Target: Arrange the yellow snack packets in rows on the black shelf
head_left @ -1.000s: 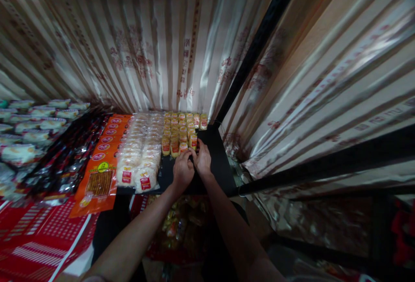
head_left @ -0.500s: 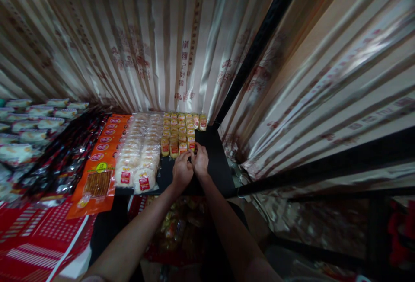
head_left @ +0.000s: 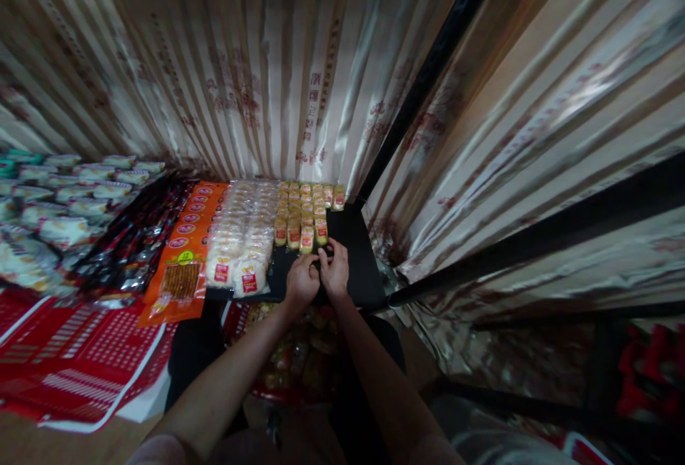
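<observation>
My left hand (head_left: 303, 282) is just below the front row of small yellow snack packs (head_left: 307, 237), its fingers curled inward; anything they hold is hidden. Beside it, my right hand (head_left: 335, 269) has bent fingers with the thumb apart, close to the front pack at the right of the block. Nothing shows between its fingers. The two hands nearly touch over the black shelf (head_left: 364, 258). The yellow packs with red labels stand in several columns. Left of them lie two rows of clear-wrapped white packs (head_left: 250, 276) with red labels.
An orange snack bag (head_left: 182, 276), dark shiny packets (head_left: 133, 258) and white packets (head_left: 69, 230) continue leftward. Below are a red basket (head_left: 90, 365) and wrapped goods (head_left: 300, 351) between my knees. A black post (head_left: 428, 87) and pleated curtain (head_left: 267, 58) border the shelf.
The view has shifted slightly, so the goods appear further right and higher. My hands stay at the front of the yellow packs, with a little more gap between my right fingers and the packs.
</observation>
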Demonstrator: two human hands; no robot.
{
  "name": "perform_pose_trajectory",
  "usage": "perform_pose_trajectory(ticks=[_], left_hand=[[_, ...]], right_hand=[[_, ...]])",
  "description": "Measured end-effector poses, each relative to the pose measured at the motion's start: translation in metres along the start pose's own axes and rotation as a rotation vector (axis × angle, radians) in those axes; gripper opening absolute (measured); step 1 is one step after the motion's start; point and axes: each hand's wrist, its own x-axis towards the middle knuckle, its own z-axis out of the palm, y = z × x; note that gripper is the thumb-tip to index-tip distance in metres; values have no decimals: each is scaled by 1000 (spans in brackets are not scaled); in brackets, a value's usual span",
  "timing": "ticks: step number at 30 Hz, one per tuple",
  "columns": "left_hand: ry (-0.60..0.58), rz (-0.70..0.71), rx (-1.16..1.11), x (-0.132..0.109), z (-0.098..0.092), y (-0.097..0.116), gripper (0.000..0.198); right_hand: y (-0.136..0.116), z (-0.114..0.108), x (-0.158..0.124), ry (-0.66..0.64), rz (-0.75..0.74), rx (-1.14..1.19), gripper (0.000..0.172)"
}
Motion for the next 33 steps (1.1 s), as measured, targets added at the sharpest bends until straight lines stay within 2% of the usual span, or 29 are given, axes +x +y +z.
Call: perform_pose_trajectory(ticks=[6, 11, 14, 18, 20, 23, 27, 30, 33], left_hand=[[-86, -26, -1, -49, -10, -10, 29], [-190, -126, 23, -96, -17, -27, 26], [-320, -231, 38, -119, -14, -48, 31], [-568, -366, 32, -140, -4, -75, 32], [-645, -391, 10, -147, 2, -85, 31], [-697, -417, -15, -154, 13, -92, 30], [-707, -447, -37, -154, 24, -95, 29], [-677, -462, -34, -152, 26, -97, 32], [-597, -526, -21, -150, 23, -98, 36]], right_hand=[[-23, -17, -63, -92, -1, 55, 30], [-24, -22, -117, -234, -47, -15, 30], [-17, -20, -138, -465, -22, -186, 32], [-10, -16, -144, -973, 114, -608, 37], [-6, -15, -143, -1100, 141, -713, 37], [1, -12, -144, -1138, 142, -733, 35], [11, -5, -149, -1167, 125, -689, 31], [16, 0, -152, -1146, 121, -606, 31], [18, 2, -153, -1068, 125, -510, 34]])
